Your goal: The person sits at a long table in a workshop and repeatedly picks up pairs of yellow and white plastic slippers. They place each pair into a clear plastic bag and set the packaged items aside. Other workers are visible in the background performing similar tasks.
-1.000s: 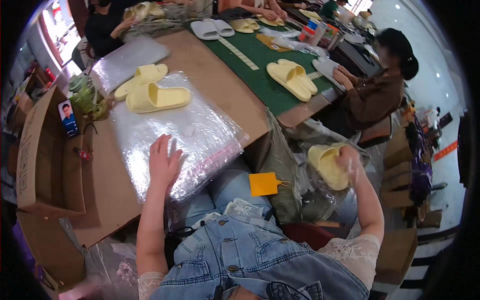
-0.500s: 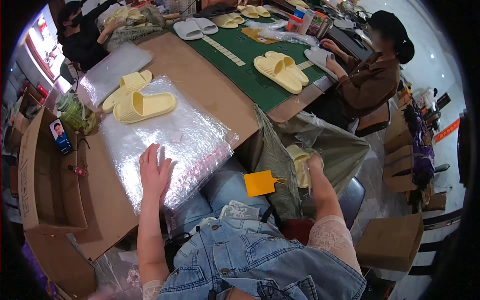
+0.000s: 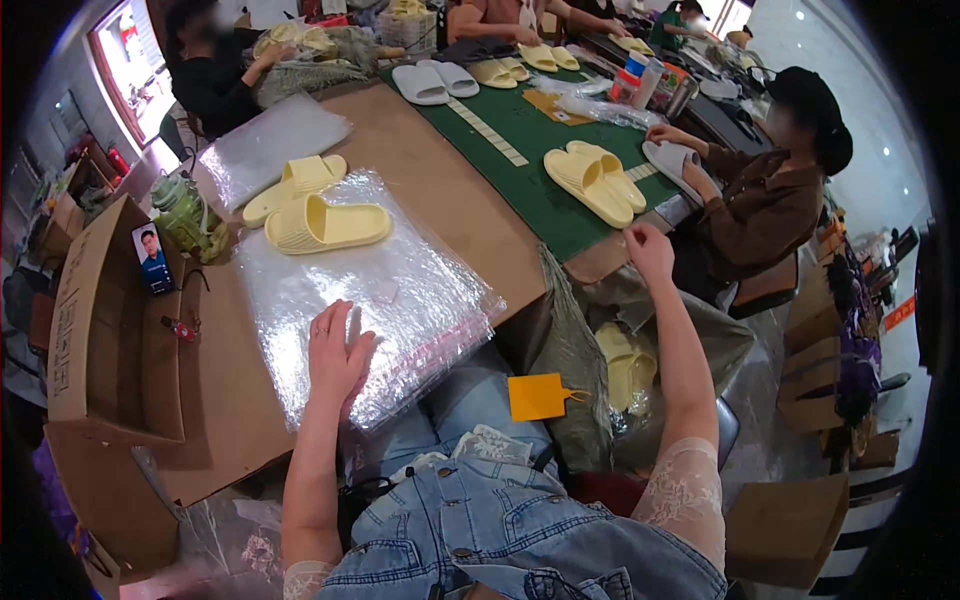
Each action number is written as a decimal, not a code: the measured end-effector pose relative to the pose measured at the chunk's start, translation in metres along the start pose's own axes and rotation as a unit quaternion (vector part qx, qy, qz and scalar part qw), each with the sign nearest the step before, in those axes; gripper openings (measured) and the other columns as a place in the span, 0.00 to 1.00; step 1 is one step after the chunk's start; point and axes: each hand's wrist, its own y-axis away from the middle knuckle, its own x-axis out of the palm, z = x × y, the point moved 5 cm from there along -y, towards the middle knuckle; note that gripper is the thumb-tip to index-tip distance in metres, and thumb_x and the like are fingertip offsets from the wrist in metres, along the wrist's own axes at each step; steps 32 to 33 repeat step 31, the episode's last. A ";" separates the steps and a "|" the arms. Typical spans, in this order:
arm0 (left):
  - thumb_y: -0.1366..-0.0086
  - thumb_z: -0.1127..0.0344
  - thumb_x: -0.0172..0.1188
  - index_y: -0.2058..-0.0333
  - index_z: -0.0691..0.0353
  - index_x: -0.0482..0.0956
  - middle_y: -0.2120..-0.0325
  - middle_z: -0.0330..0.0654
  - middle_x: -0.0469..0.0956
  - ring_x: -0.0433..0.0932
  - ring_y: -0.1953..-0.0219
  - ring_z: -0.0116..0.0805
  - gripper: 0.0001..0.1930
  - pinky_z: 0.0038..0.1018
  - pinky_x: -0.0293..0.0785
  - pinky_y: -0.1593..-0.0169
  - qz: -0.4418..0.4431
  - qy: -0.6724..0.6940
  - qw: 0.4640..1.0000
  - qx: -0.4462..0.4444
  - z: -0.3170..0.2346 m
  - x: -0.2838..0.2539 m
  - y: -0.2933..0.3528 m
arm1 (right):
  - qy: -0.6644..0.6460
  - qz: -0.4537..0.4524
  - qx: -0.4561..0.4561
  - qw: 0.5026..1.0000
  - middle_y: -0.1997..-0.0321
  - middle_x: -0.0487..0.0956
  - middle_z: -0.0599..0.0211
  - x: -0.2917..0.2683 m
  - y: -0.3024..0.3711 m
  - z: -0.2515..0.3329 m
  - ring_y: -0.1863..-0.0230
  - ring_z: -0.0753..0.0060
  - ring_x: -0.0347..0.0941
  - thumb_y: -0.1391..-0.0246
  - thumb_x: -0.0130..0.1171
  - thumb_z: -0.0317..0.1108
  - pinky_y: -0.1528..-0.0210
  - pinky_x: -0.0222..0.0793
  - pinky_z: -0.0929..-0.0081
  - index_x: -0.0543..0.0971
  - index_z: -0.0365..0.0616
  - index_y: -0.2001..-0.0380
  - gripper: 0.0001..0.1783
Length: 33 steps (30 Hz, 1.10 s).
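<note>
My left hand lies flat, fingers spread, on a stack of clear plastic bags on the brown table. Two pale yellow slippers rest at the far end of that stack. My right hand is raised at the table's right corner, fingers loosely curled, holding nothing I can see. Below it, a grey-green sack hangs open beside the table with more yellow slippers inside.
An open cardboard box with a phone propped on it stands at the left. A green mat holds more slippers. A person in a brown jacket sits at right; others work at the far end. An orange tag hangs near my lap.
My right hand dropped a yellow slipper into the sack and rose empty toward the table corner. My left hand stayed on the plastic bags.
</note>
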 end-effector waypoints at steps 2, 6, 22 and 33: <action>0.41 0.59 0.65 0.42 0.64 0.72 0.44 0.57 0.71 0.67 0.42 0.59 0.29 0.47 0.64 0.38 0.004 0.008 1.000 -0.004 0.001 0.002 -0.002 | -0.006 -0.018 -0.026 0.999 0.59 0.82 0.55 0.019 -0.029 0.003 0.54 0.52 0.79 0.48 0.62 0.46 0.51 0.74 0.58 0.84 0.45 0.60 0.18; 0.41 0.58 0.66 0.43 0.64 0.72 0.44 0.57 0.71 0.67 0.42 0.59 0.29 0.47 0.64 0.38 -0.003 0.003 1.000 0.000 0.001 -0.002 0.000 | -0.002 0.013 -0.026 1.000 0.43 0.77 0.49 0.067 -0.087 0.006 0.41 0.47 0.72 0.48 0.63 0.46 0.39 0.68 0.58 0.77 0.41 0.46 0.29; 0.42 0.53 0.66 0.44 0.64 0.73 0.44 0.54 0.71 0.67 0.42 0.57 0.31 0.47 0.63 0.38 0.023 -0.011 0.999 -0.030 -0.004 -0.003 0.002 | 0.074 0.017 -0.085 0.993 0.61 0.77 0.46 0.122 -0.107 0.061 0.55 0.42 0.74 0.43 0.60 0.39 0.53 0.70 0.51 0.77 0.35 0.66 0.15; 0.43 0.51 0.67 0.45 0.63 0.74 0.42 0.53 0.70 0.67 0.42 0.58 0.31 0.48 0.64 0.38 0.003 0.012 1.000 0.000 0.001 -0.001 0.005 | -0.059 0.071 -0.077 0.993 0.68 0.77 0.49 0.100 0.000 0.106 0.65 0.53 0.77 0.50 0.67 0.45 0.60 0.70 0.53 0.76 0.37 0.69 0.20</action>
